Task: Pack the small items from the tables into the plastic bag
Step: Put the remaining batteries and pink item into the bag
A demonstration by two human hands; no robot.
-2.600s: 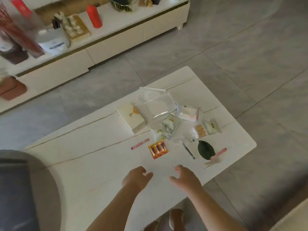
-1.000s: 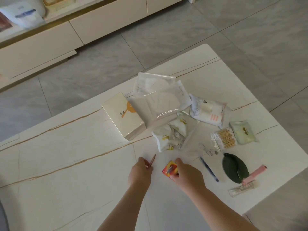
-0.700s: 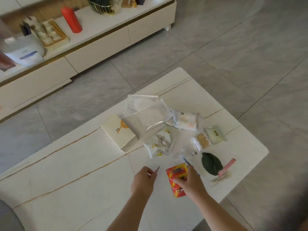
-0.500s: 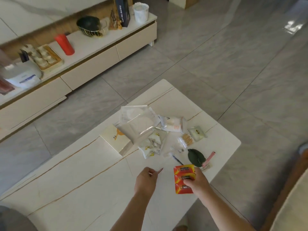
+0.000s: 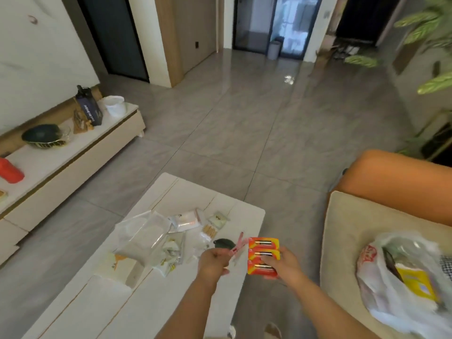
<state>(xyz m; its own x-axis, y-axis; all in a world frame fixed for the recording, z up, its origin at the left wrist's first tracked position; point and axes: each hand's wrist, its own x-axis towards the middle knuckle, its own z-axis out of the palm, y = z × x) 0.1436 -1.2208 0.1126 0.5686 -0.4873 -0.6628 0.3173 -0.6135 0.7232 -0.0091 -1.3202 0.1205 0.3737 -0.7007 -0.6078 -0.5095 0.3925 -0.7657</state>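
Plastic bag [image 5: 401,285] is lying on a beige cushion [image 5: 342,228] at right, mouth gaping, with a yellow pack [image 5: 418,282] and dark items showing inside; what else it is holding cannot be told. An orange armrest [image 5: 396,179] is sitting just behind the cushion. Right hand [image 5: 285,264] is gripping an orange battery pack [image 5: 263,255], fingers curled round its lower right corner, thumb pressing on the front; the pack is being held upright in the air off the right edge of the white table [image 5: 102,307], between table and cushion. Left hand [image 5: 212,261] is pinching a thin pink stick [image 5: 236,248] between thumb and curled fingers, stick angling up and right, tip near the battery pack. Small items are lying on the table beyond the hands: clear flat bags [image 5: 141,236], a cream box [image 5: 117,265] partly under them, a white snack pouch [image 5: 168,260], a white wipes pack [image 5: 186,220], a cotton swab bundle [image 5: 209,231], a small pale green sachet [image 5: 219,220] and a dark green leaf-shaped thing [image 5: 223,242] just beside the left hand. Motion blur is smearing finer details. A low white cabinet [image 5: 61,162] is standing at left, carrying a red bottle [image 5: 9,172], a dark bowl [image 5: 45,137], a dark blue bag [image 5: 88,111] and a white cup [image 5: 114,106]. Grey tile floor [image 5: 232,123] is running back to a glass door [image 5: 264,23]; plant leaves [image 5: 425,25] are hanging top right.
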